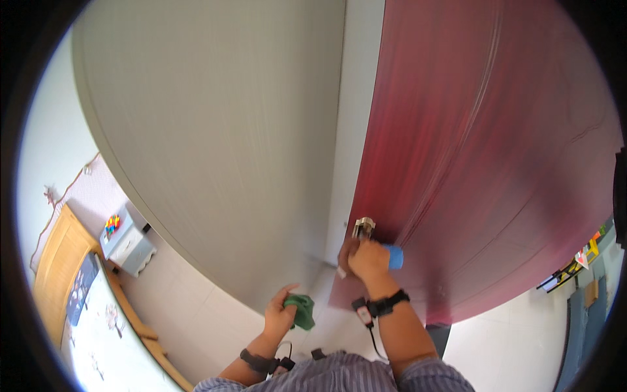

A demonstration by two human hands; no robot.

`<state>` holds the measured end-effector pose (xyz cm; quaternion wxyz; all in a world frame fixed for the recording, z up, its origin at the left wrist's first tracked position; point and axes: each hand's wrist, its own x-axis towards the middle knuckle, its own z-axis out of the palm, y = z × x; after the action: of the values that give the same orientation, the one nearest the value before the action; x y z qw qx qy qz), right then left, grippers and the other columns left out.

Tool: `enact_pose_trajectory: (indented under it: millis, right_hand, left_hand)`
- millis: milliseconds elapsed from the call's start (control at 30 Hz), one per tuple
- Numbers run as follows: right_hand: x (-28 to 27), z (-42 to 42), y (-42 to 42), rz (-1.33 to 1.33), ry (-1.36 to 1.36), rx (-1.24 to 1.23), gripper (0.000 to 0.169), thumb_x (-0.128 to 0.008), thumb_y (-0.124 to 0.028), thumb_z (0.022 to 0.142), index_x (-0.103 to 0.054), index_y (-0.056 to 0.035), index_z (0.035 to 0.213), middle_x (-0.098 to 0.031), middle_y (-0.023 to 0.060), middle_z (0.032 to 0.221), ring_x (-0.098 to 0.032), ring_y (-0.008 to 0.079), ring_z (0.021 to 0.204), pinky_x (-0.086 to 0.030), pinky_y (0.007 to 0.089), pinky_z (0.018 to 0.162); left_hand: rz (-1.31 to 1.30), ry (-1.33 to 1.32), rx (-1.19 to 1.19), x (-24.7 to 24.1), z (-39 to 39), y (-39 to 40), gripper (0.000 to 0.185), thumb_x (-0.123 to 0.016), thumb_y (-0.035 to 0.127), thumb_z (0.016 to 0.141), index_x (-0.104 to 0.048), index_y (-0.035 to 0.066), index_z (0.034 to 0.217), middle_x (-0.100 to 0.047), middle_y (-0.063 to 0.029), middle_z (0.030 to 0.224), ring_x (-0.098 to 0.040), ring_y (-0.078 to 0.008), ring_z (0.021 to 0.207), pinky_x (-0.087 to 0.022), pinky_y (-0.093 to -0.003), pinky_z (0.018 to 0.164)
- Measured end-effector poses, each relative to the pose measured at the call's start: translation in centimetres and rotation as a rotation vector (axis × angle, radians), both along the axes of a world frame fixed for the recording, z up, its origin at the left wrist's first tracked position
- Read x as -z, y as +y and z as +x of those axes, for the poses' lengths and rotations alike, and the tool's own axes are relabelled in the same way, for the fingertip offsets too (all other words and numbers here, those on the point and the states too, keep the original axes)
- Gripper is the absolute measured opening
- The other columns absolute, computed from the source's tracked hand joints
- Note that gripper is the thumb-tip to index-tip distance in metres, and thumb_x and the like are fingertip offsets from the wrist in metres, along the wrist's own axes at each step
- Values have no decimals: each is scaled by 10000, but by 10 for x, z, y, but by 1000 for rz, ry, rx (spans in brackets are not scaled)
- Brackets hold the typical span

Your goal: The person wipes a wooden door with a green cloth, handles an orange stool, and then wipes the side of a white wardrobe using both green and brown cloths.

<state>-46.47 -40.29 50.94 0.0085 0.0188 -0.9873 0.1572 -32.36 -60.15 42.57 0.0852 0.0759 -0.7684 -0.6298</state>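
Note:
My left hand (280, 313) holds a crumpled green cloth (302, 311) between thumb and fingers, low in front of my body. My right hand (370, 259) is closed at the metal door handle (364, 226) near the edge of a glossy red door (441, 161). Its fingers hide most of the handle. A blue piece (396, 257) sticks out to the right of this hand; whether it is part of the handle is hidden. Something brown (346, 257), perhaps cloth, shows at the hand's left side.
A pale grey panel (220, 137) stands to the left of the red door. Farther left are a bed (103, 338) with a wooden headboard (63, 264) and a nightstand (131, 247) with a multicoloured object (112, 224). A yellow and black rack (570, 269) stands at right.

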Motion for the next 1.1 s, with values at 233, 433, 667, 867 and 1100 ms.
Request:
enact_pose_trajectory:
  millis: [233,433,667,867,1100]
  right_hand:
    - [12,-65,8,-40,36,28,367,-558,-277,760,-637,-14,1004,-658,206,899,-645,332,833,-520,412,726]
    - [50,-37,16,-285,85,-72,509,-576,-234,752,-539,-57,1228,-650,210,916,-631,355,861,-509,416,730]
    - [162,64,58,-791,-599,-58,479,-582,-199,789,-501,-27,1228,-603,169,1103,-587,284,1012,-468,354,858]
    - [202,96,87,-1100,-651,26,520,-629,-344,836,-501,-14,1217,-601,123,1101,-591,204,962,-490,325,796]
    - [195,119,83,-994,-693,59,447,-591,-317,852,-528,-24,1183,-631,136,814,-561,198,434,-386,297,294]
  left_hand:
    - [129,-76,-110,-9,19,0,484,-400,-74,714,-599,51,1137,-616,-43,844,-564,-112,766,-461,-233,709]
    - [69,-86,-164,-7,29,-10,485,-379,-76,708,-600,30,1127,-628,-64,893,-573,-123,796,-460,-231,749]
    - [44,-128,-126,-3,43,-10,473,-384,-69,714,-599,22,1125,-621,-47,907,-565,-115,832,-449,-223,774]
    - [67,-177,-56,6,44,-6,469,-379,-77,723,-591,12,1133,-620,-40,901,-566,-106,830,-454,-217,767]
    - [160,-244,38,22,46,-4,449,-389,-76,755,-578,13,1153,-626,-63,972,-584,-128,891,-469,-243,800]
